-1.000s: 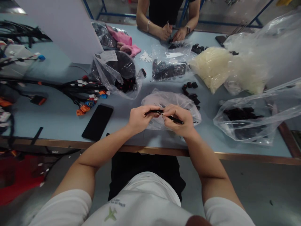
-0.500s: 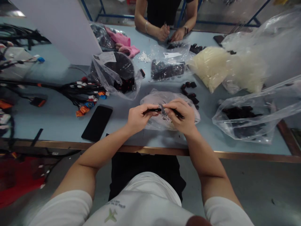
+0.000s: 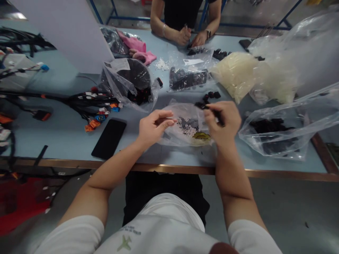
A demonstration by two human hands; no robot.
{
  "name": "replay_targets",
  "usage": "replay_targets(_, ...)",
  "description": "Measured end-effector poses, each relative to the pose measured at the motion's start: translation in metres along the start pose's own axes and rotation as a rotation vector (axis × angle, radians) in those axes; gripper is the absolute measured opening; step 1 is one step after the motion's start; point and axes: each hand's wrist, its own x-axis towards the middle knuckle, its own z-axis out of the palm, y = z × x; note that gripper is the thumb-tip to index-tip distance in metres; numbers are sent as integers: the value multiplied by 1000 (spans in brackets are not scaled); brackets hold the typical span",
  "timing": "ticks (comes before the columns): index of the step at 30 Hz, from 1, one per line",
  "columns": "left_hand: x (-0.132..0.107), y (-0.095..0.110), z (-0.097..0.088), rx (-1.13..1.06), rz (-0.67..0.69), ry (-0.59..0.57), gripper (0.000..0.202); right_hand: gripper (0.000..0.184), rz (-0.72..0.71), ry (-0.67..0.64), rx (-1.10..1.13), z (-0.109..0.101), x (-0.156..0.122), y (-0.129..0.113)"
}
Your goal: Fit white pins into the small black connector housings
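Head view: a pale blue worktop (image 3: 63, 130) is spanning the frame, with a white partition (image 3: 60, 35) standing at upper left and a co-worker's hands (image 3: 184, 36) working at the far edge, top centre. Stock is remaining in quantity: a bag of cream-coloured parts (image 3: 235, 76) is lying at upper right, a bag of dark parts (image 3: 272, 132) at right, a bag of black parts (image 3: 188, 78) at top centre, and a bag holding a black coil (image 3: 129, 83) at centre left. A wire harness with coloured tags (image 3: 90, 104) is lying at left, and a black phone (image 3: 108, 138) is resting face down or dark-side up near the near edge, though which cannot be told.

Work is in progress at centre: a clear plastic bag (image 3: 185, 123) is lying flat in front of the person and holding small white clips (image 3: 185, 127), with a yellowish item (image 3: 201, 136) at its near end. Loose black connectors (image 3: 210, 94) are lying just beyond it; the amount finished cannot be told. Both forearms are extending forward from the table edge. The left hand (image 3: 156, 127) is open narrowly, fingers curled, holding nothing visible. The right hand (image 3: 222, 121), blurred and raised above the bag, is pinching a slender black part (image 3: 202, 105).
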Motion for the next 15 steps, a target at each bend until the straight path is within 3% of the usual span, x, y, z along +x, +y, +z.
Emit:
replay_targets(3, 15, -6, -11, 75, 28, 159, 40, 12, 212, 2, -295, -15, 10, 36)
replay_targets(6, 32, -18, -29, 247, 32, 253, 26, 14, 374, -188, -505, -18, 13, 67)
replay_targets(9, 44, -30, -45, 482, 104, 300, 12, 16, 482, -322, -623, -13, 12, 78)
replay_targets(12, 51, -35, -54, 707, 169, 309, 19, 20, 429, -184, -612, -10, 14, 72)
replay_targets(15, 52, -31, -55, 959, 69, 185, 32, 23, 278, 13, -496, -12, 14, 58)
